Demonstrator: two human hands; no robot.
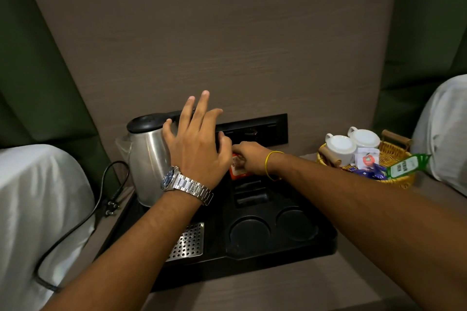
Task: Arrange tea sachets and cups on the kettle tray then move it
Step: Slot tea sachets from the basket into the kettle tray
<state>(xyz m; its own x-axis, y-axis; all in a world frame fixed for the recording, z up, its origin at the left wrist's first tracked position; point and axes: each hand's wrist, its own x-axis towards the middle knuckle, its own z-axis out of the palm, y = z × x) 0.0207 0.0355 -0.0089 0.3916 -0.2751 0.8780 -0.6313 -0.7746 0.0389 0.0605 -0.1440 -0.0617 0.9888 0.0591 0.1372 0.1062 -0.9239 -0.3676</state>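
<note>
While both forearms reach in from the near edge, the black kettle tray [326, 240] lies flat on the wooden bedside surface and serves as the reference for everything else. At the tray's near left corner sits a perforated metal drip grid [188, 241]; to the grid's right, two round cup recesses [249, 231] are sunk into the tray, both bare. Just beyond the recesses run narrow rectangular slots [250, 193] for sachets. At the far end of those slots the right hand [249, 159], a yellow band on its wrist, pinches a red and white tea sachet [236, 168] with fingers closed on it, the sachet standing upright in the farthest slot. Above the tray's middle the left hand [195, 144], wearing a steel watch [185, 184], hovers with fingers spread wide, holding nothing. On the tray's far left stands a steel kettle [145, 161] with a black lid, its cord trailing off the tray's left side. Well right of the tray, a wicker basket [396, 159] holds two white cups [340, 148] upside down and more sachets [366, 159].
</note>
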